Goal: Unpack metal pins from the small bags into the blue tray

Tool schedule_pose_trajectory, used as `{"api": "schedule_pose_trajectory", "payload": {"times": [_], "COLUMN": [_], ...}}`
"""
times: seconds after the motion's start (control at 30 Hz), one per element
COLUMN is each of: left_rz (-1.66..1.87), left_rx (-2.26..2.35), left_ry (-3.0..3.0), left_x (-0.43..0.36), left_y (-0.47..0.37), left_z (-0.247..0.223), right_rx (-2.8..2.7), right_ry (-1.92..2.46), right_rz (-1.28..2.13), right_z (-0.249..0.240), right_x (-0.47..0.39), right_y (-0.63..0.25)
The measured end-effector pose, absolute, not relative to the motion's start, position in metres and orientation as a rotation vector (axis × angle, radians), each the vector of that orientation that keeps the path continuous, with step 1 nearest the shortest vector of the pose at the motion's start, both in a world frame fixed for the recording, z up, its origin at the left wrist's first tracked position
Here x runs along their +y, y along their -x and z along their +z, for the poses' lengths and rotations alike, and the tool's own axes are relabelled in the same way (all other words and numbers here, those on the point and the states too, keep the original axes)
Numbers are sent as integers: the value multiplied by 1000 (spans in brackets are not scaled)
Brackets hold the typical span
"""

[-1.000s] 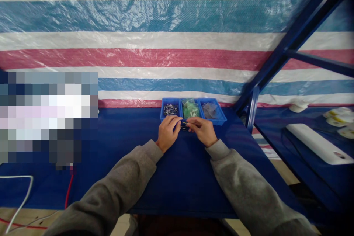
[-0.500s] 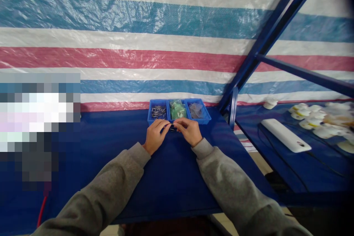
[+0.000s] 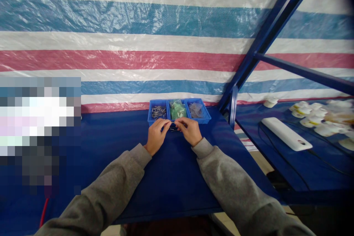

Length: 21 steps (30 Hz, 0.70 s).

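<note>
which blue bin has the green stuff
The middle bin: it holds green material, while the left bin holds thin metallic pieces and the right bin greyish material.

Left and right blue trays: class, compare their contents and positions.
The left tray holds thin, dark and silvery pieces; the right tray holds translucent greyish plastic. The left tray is nearer the left hand; the right tray is nearer the right hand. Both are blue, open trays.
</note>
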<state>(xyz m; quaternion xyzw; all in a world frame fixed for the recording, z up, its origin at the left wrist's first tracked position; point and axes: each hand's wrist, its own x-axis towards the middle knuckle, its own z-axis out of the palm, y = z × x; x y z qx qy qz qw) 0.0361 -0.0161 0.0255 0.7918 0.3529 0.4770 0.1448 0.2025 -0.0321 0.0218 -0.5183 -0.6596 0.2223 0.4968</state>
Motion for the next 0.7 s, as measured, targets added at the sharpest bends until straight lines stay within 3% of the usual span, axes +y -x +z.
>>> {"api": "schedule_pose_trajectory", "payload": {"times": [0.7], "left_rz": [1371], "left_rx": [1079], "left_ry": [-2290], "left_x": [-17], "left_y": [-31], "left_z": [16], "right_rx": [-1727], "right_ry": [1241], "right_rz": [474], "right_z": [22], "right_x": [-36], "right_y": [-200]}}
